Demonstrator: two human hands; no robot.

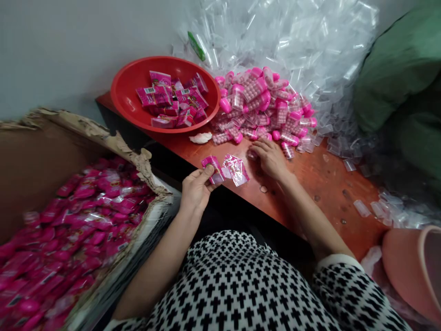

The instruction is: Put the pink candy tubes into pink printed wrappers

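My left hand (196,189) pinches a small pink printed packet (213,169) between thumb and fingers, just off the table's front edge. Beside it lies another pink and clear packet (235,170), shiny with reflections. My right hand (269,157) rests low over the table at the front of a heap of small clear bottles with pink caps (255,92), filled with round beads. Its fingers curl round one small bead-filled bottle (252,154), mostly covered by the hand.
A red bowl (121,103) holds several pink packets. At left, a torn cardboard box (132,154) contains many filled pink packets. Clear empty containers (292,32) are heaped behind, with loose ones on the red table (324,193). A pink bucket (401,262) stands at right.
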